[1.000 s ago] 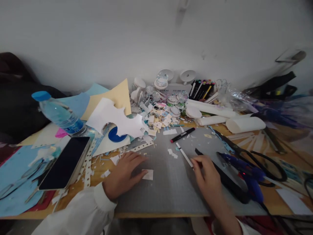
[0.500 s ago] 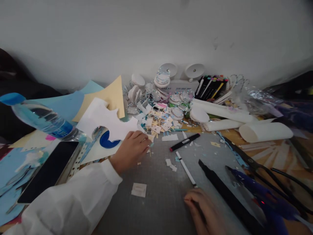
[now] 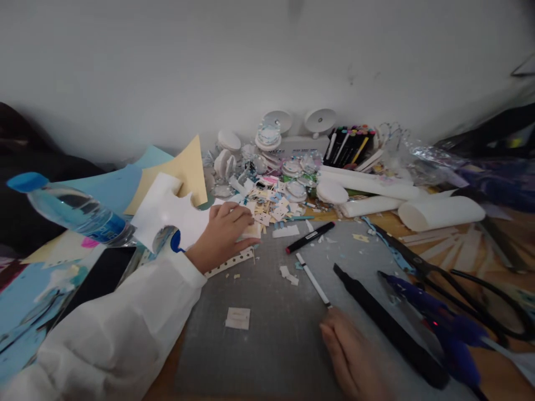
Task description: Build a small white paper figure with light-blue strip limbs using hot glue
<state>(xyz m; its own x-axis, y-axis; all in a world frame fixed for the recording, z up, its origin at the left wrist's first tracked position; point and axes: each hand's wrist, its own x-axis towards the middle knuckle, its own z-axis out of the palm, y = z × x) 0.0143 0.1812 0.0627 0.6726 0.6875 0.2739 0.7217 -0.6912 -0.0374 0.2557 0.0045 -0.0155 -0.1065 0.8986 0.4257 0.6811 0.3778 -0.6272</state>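
My left hand (image 3: 221, 234) reaches to the near edge of a heap of small paper pieces (image 3: 273, 203). Its fingers and thumb close on a small cream paper piece (image 3: 253, 229), and the wrist lies over a white cut-out sheet (image 3: 165, 209). A white perforated strip (image 3: 229, 263) lies just below that hand. My right hand (image 3: 355, 362) rests low on the grey cutting mat (image 3: 271, 356), fingers stretched flat and somewhat blurred, holding nothing. Its fingertips are close to the end of a thin white pen (image 3: 313, 278). A small white square (image 3: 238, 318) lies on the mat between my hands.
A black marker (image 3: 308, 238), a long black bar (image 3: 388, 328), a blue glue gun (image 3: 438, 328) and black scissors (image 3: 460, 275) lie to the right. A tilted water bottle (image 3: 71, 211) and a phone (image 3: 100, 273) are on the left. White rolls (image 3: 438, 213) and a set of markers (image 3: 349, 146) are at the back.
My left hand left the white square on the mat and moved up to the scrap heap. My right hand drew back from the black bar toward me.
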